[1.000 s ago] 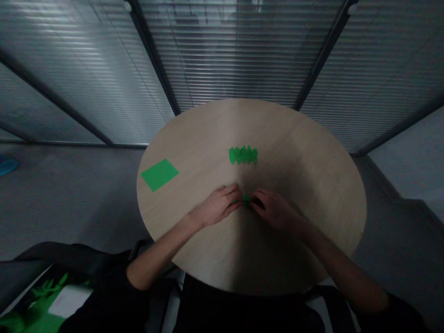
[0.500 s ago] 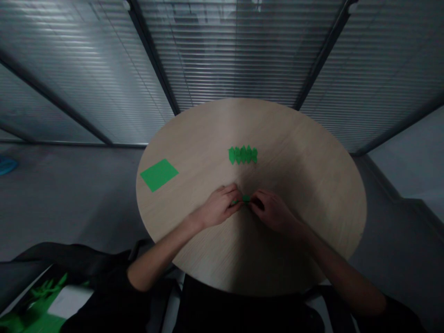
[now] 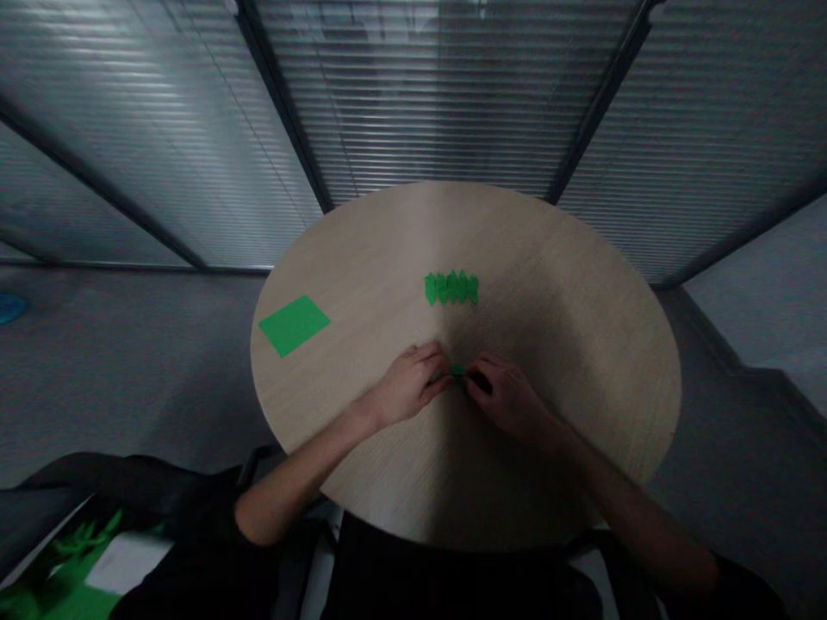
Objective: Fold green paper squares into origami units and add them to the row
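Note:
Between my two hands, low over the near middle of the table, is a small piece of green paper (image 3: 457, 370). My left hand (image 3: 414, 379) pinches its left end, and my right hand (image 3: 502, 389) pinches the right end. Fingers cover most of the piece, so its folds cannot be made out. Just beyond my hands lies a row of several small pointed green paper pieces (image 3: 451, 288), set side by side. To the left a flat sheet of green paper (image 3: 295, 326) rests near the table's edge.
The round wooden table (image 3: 362, 241) stands before glass walls with blinds (image 3: 439, 112). Lower left, a container holds green paper (image 3: 77, 594) and a white card (image 3: 127, 563). Something blue (image 3: 11, 307) is on the floor at far left.
Both hands keep the same pinch on the green paper, with hardly any movement. The whole view has shifted very slightly.

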`<state>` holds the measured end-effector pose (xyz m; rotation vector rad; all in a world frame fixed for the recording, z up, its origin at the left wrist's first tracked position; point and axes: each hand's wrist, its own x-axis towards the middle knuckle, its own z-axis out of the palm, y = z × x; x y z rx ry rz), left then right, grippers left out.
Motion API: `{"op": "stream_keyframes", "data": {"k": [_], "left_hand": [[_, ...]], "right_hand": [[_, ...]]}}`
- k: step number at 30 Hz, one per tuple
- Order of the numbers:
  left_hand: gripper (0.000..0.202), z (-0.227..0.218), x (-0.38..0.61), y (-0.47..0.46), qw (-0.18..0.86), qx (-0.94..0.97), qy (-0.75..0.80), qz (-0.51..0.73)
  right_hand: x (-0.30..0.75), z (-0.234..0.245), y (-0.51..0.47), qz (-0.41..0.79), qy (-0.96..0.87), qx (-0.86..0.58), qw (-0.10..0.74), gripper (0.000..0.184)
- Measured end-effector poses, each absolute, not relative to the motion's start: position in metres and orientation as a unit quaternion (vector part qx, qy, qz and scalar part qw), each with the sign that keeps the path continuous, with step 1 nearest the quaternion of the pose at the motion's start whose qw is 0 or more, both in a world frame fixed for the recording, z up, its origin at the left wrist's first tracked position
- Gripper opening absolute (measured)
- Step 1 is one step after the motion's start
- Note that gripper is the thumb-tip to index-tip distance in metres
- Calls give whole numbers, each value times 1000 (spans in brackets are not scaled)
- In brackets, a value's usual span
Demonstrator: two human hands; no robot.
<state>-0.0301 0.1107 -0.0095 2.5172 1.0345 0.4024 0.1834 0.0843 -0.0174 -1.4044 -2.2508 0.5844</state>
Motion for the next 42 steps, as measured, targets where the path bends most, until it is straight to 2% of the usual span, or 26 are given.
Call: {"op": "stream_keyframes", "data": {"k": [26,30,42], "left_hand": [[11,-11,-29,110,208,889,379,148],[13,-10,-29,110,210,890,377,145],[13,-9,-27,109,210,887,385,143]], "right_hand": [[179,-13,87,237,-768,-559,203,9],[178,-12,88,250,-762,-562,204,14],[174,-13,85,204,-767,-579,186,14]]}}
